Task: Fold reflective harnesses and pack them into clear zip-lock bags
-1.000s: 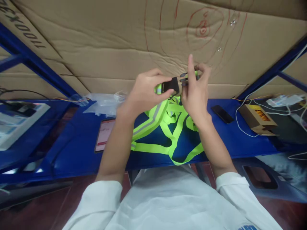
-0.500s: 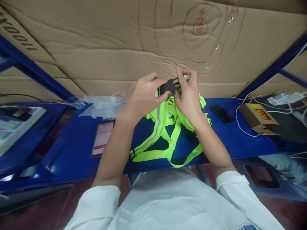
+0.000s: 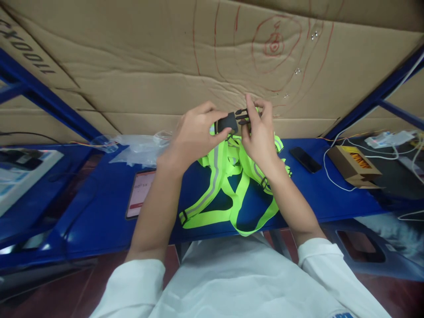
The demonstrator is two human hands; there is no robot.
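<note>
My left hand (image 3: 195,134) pinches the black socket half of a side-release buckle (image 3: 228,124) between thumb and fingers. Facing it, the pronged half of the buckle (image 3: 243,116) is gripped by my right hand (image 3: 260,130). A small gap separates the prong tips from the socket. Both halves belong to a neon yellow-green strap harness (image 3: 236,198) with grey reflective stripes, which lies in loops on the blue table beneath my hands. Part of the pronged half is hidden behind my right fingers.
On the blue table (image 3: 99,216), a lit phone (image 3: 139,194) lies beside my left forearm, with clear plastic bags (image 3: 142,148) behind it. To the right are a dark phone (image 3: 305,159), a small cardboard box (image 3: 354,165) and white cables. A cardboard panel (image 3: 149,97) stands at the back.
The prongs, partly inside the socket before, are now drawn out of it, so the two buckle halves are apart. Both hands keep their hold.
</note>
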